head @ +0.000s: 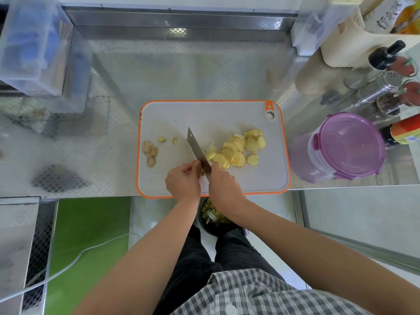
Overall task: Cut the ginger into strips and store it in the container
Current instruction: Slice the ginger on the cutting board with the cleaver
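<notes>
Checked shirt [261, 294] and two bare forearms fill the foreground, reaching to a board [285, 155]. At its near edge the left hand [183, 180], fingers curled, pinches a small ginger piece [201, 172] against the knife [196, 151]. The right hand [223, 185] is wrapped round the handle. Pale slices [238, 148] lie heaped just right of the blade, and knobbly offcuts [150, 153] lie on the board's left side. Further right on the steel counter [181, 71] stands a container [347, 144] with its purple lid on.
</notes>
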